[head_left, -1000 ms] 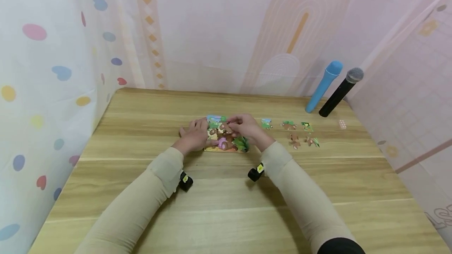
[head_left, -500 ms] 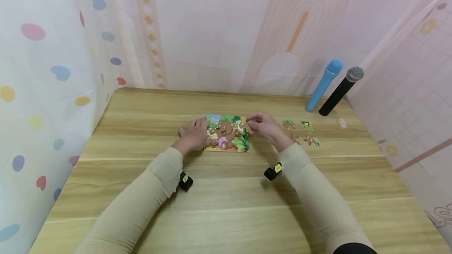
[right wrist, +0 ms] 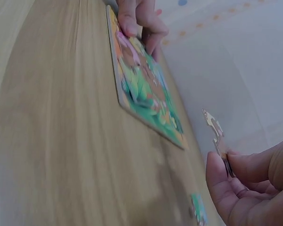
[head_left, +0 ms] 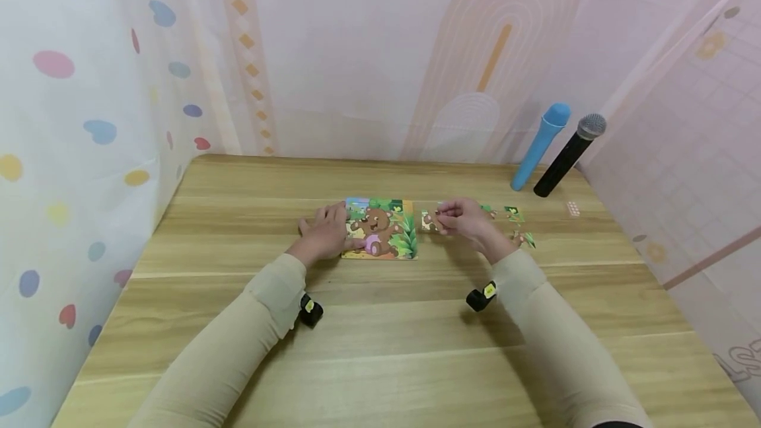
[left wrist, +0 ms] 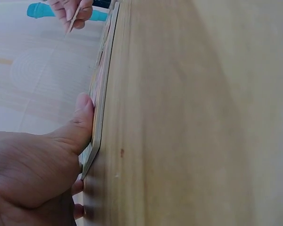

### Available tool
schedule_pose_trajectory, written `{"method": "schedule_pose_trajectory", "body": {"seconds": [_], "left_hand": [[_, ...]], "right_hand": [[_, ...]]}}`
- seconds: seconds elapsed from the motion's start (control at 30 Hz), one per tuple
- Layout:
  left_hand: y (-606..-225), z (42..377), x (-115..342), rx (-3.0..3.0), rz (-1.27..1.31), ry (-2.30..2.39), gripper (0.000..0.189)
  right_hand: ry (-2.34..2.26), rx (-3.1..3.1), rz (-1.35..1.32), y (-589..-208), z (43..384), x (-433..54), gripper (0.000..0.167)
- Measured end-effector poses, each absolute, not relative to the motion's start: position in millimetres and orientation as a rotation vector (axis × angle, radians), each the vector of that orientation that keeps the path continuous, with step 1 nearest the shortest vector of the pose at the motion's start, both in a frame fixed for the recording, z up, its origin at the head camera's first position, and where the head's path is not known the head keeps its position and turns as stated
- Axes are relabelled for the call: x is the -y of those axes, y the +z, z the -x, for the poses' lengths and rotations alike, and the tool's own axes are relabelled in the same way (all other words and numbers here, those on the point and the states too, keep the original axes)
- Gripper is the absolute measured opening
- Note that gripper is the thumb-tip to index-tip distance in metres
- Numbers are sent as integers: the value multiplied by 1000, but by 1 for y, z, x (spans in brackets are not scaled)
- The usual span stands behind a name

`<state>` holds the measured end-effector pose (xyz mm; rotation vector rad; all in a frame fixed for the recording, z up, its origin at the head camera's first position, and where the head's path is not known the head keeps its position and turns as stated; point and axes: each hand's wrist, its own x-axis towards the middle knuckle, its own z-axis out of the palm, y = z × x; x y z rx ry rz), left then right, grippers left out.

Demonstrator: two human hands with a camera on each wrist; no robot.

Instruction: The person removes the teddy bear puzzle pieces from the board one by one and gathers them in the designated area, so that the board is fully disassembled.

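Observation:
A flat puzzle board point(head_left: 409, 243) with a brown bear picture lies on the wooden table. My left hand point(head_left: 324, 233) rests at its left edge; in the left wrist view the straight thumb point(left wrist: 82, 117) lies on the board and the fingertips are beside its edge. Right of the board, my right hand point(head_left: 466, 220) pinches a thin puzzle piece point(right wrist: 218, 136) between thumb and fingers, raised above the table. Several loose puzzle pieces point(head_left: 514, 214) with brown and green print lie by and beyond this hand, which partly hides them.
A blue microphone point(head_left: 538, 150) and a black microphone point(head_left: 561, 164) stand tilted at the back right. Near them lies a small dotted white card point(head_left: 573, 208). Patterned cloth point(head_left: 333, 65) hangs behind the wooden table point(head_left: 380, 349) and along both sides.
My right hand has moved right, away from over the board, carrying the pinched puzzle piece past the right edge. The bear picture shows more fully. My left hand has stayed at the board.

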<state>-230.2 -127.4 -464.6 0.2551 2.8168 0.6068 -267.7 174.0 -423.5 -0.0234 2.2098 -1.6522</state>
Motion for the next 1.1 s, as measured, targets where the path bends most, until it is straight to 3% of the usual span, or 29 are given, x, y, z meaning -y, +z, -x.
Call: {"method": "schedule_pose_trajectory", "body": {"seconds": [0.47,0.8,1.1], "left_hand": [[-469,231,128,-2822,-245,622,59],[-470,231,129,-2810,-239,624,71],[-471,232,129,-2820,-247,627,66]], "right_hand": [[-1491,-2339,-56,-430,263,-207,27],[-1423,-2486,-59,-442,262,-207,29],[-1041,-2768,68,-438,259,-202,23]]}}
